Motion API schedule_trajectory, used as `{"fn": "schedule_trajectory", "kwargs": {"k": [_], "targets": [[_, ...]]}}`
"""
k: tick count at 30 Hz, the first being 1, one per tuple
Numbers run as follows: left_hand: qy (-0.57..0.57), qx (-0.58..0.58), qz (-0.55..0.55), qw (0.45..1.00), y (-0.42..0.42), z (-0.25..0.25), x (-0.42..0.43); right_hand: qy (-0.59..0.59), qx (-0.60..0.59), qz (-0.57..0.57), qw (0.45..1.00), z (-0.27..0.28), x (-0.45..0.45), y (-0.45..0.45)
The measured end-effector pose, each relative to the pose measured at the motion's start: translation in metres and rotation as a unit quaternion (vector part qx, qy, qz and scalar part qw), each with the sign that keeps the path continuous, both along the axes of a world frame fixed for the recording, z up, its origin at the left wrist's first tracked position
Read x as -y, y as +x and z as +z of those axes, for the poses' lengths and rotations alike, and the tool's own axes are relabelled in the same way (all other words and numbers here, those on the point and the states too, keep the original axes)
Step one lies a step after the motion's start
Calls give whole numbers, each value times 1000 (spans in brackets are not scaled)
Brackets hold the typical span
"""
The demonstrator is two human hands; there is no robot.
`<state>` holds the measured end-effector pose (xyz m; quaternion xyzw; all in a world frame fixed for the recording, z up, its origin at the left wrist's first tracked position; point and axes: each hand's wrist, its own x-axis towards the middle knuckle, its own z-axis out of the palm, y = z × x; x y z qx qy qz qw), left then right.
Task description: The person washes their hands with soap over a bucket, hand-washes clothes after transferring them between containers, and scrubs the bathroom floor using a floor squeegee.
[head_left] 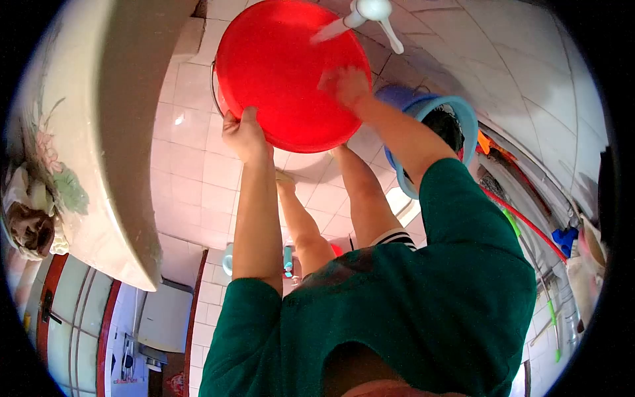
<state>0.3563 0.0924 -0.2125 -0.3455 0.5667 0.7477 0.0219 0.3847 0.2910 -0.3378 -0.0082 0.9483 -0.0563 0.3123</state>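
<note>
A red bucket (291, 73) with a thin metal handle (213, 89) on its side is held up below a white tap (372, 9). From the tap a pale, blurred streak, which looks like running water, reaches toward the red surface. My left hand (246, 134) is closed on the bucket's near left edge, thumb on top. Over the right part of the bucket is my right hand (345, 86), smeared by motion. It is at or close to the red surface, and I cannot make out whether its fingers hold anything.
Blue buckets (456, 106) stand to the right, one with dark contents. A red hose (522, 212) and green-handled poles run along the right wall. At left a pale basin (79, 152) with a flower pattern juts out. Pink tiles (192, 159) cover the floor.
</note>
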Motion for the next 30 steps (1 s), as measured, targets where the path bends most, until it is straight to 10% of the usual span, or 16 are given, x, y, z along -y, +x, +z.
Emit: {"fn": "schedule_trajectory", "kwargs": {"k": [7, 12, 15, 22, 25, 27, 30], "targets": [[0, 31, -11, 999, 2, 12, -4, -457, 238, -287, 807, 72, 81, 30], [1, 79, -28, 996, -4, 40, 1, -1, 92, 115, 989, 25, -19, -14], [1, 92, -64, 994, -9, 50, 1, 2, -217, 266, 939, -3, -55, -78], [-18, 100, -145, 984, -4, 55, -5, 15, -151, 545, 824, 79, -3, -162], [-21, 94, -127, 987, -7, 59, 0, 45, -372, 506, 777, -10, -65, -121], [18, 49, -65, 997, -10, 62, -4, -81, -157, 110, 978, 41, -53, -53], [3, 49, -70, 996, -3, 60, -22, 29, 187, 26, 982, 70, -9, 19]]}}
